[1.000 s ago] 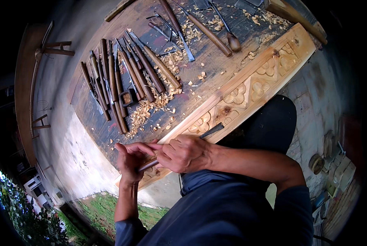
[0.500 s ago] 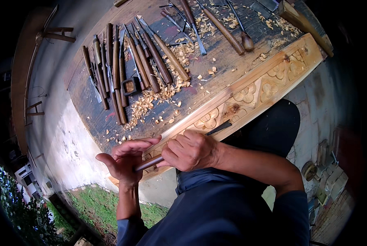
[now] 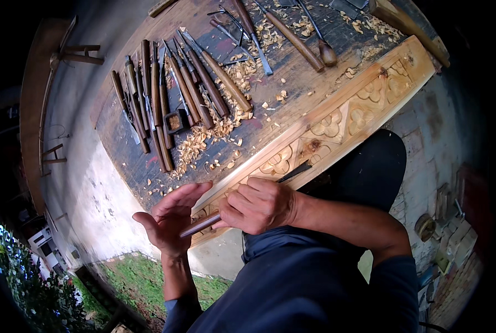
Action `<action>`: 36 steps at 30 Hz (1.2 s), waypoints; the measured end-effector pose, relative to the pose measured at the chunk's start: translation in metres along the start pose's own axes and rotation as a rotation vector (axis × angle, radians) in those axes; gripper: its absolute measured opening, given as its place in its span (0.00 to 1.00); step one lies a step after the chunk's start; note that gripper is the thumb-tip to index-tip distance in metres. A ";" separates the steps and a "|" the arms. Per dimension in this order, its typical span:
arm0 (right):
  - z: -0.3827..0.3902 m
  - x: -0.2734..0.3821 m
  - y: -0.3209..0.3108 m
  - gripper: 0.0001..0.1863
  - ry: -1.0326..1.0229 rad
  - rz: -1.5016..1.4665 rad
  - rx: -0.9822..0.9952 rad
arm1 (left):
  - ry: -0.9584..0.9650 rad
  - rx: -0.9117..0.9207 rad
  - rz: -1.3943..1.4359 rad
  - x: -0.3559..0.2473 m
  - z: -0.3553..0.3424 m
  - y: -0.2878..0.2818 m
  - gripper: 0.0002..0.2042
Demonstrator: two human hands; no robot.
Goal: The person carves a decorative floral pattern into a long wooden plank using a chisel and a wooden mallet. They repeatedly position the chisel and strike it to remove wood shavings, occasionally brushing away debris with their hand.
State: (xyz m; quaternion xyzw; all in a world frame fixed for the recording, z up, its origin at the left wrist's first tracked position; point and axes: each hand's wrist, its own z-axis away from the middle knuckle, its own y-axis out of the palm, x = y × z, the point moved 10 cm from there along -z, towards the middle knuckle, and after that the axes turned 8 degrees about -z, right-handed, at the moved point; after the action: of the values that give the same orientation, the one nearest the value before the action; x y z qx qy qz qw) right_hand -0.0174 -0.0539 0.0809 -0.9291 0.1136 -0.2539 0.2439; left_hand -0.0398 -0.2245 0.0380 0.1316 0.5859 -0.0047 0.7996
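My right hand (image 3: 257, 205) is wrapped round a wood-carving chisel (image 3: 200, 224), its dark blade pointing up and right over a long carved board (image 3: 336, 129). The butt of the wooden handle lies by the palm of my left hand (image 3: 172, 217), whose fingers are stretched out and thumb spread. Whether the butt touches that palm, I cannot tell. Flower-like reliefs run along the board, which slants from lower left to upper right at the table's near edge. My hands cover part of its lower end.
On the worn table (image 3: 115, 119) a row of carving chisels (image 3: 158, 91) lies among wood shavings (image 3: 195, 141), beside a small dark square box (image 3: 176, 120). More tools, including a bulb-handled one (image 3: 326, 53), lie farther back. A wooden block (image 3: 406, 29) stands at the far right corner.
My left hand is slightly apart from where it was, its fingers a little higher. My right hand keeps its hold on the chisel. The view has shifted slightly.
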 end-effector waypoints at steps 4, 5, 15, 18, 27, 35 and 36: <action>0.010 0.016 0.003 0.09 -0.141 0.082 0.021 | -0.072 -0.027 -0.156 0.012 0.015 0.007 0.63; 0.010 0.016 0.003 0.09 -0.133 0.061 0.020 | -0.046 -0.013 -0.200 0.010 0.017 0.008 0.62; 0.014 0.020 0.008 0.10 -0.118 -0.047 0.031 | 0.020 0.057 -0.307 0.013 0.027 0.013 0.63; 0.014 0.019 0.007 0.13 -0.095 -0.092 0.015 | 0.016 0.106 -0.276 0.011 0.025 0.019 0.64; 0.015 0.018 0.004 0.18 -0.081 -0.155 0.030 | 0.014 0.193 -0.154 0.013 0.017 0.031 0.61; 0.017 0.016 0.007 0.17 -0.058 -0.150 0.043 | -0.023 0.095 -0.148 0.032 0.019 0.019 0.56; 0.017 0.016 0.008 0.16 -0.048 -0.140 0.057 | -0.017 0.099 -0.163 0.033 0.021 0.017 0.56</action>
State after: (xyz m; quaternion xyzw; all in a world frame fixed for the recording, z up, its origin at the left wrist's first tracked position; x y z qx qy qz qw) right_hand 0.0043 -0.0590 0.0703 -0.9333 0.0351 -0.2509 0.2546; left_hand -0.0073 -0.2076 0.0159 0.1227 0.5870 -0.0998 0.7940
